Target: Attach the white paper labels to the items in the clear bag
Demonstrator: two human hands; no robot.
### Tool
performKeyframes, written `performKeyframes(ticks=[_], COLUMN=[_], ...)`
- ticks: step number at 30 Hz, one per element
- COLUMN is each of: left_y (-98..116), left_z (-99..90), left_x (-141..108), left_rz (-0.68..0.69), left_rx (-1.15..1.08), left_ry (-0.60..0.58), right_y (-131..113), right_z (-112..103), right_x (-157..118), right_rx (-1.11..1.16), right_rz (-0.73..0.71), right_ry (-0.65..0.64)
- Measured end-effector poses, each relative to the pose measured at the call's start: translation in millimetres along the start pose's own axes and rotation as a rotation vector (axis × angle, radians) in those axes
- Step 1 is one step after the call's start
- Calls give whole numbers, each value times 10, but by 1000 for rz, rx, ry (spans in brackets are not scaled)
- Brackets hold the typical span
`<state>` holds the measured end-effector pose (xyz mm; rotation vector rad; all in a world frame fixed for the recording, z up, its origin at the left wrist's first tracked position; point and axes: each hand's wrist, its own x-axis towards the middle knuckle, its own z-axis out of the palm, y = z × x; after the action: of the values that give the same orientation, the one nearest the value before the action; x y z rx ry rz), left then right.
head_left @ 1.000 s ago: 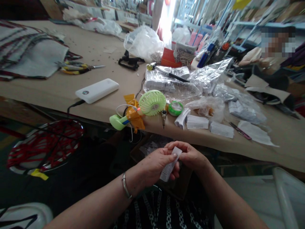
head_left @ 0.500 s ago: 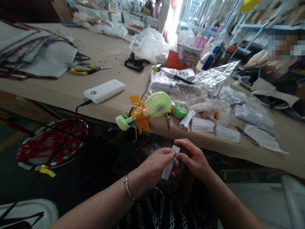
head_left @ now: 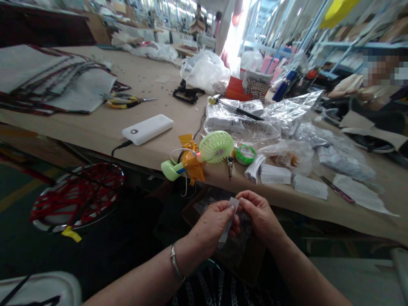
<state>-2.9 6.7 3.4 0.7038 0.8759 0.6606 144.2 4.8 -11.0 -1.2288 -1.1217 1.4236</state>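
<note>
A narrow white printed label (head_left: 225, 231) is pinched between the thumb and fingers of my left hand (head_left: 212, 223), just in front of the table edge. My right hand (head_left: 263, 214) is closed, thumb and forefinger pressed together at the label's upper right corner. On the table beyond lie stacks of similar white labels (head_left: 275, 174), side by side along the edge. A green roll of tape (head_left: 245, 154) and a soldering-iron-like tool with a metal tip (head_left: 230, 168) sit to their left.
A green fan (head_left: 216, 146) is fixed at the table edge with orange tape (head_left: 194, 166). A white power bank (head_left: 148, 128), pliers (head_left: 123, 101) and fabric pieces (head_left: 79, 85) lie left. Plastic-wrapped bundles (head_left: 223, 117) and a pen (head_left: 337, 189) lie right. Below is a box (head_left: 255, 267).
My right fingertips have closed in from beside the label onto its upper corner. My left hand keeps its hold. The whole view has shifted slightly.
</note>
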Motion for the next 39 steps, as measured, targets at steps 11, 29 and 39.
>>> performKeyframes(ticks=[11, 29, 39], left_y=[25, 242, 247], left_z=[-62, -220, -248], left_x=[132, 328, 380], left_rz=[205, 564, 626], left_rx=[182, 627, 648], left_ry=[67, 265, 248], right_y=[-62, -127, -128], right_z=[150, 98, 115], right_x=[165, 392, 406], right_rx=[144, -438, -499], right_rz=[52, -252, -331], right_ry=[-91, 151, 176])
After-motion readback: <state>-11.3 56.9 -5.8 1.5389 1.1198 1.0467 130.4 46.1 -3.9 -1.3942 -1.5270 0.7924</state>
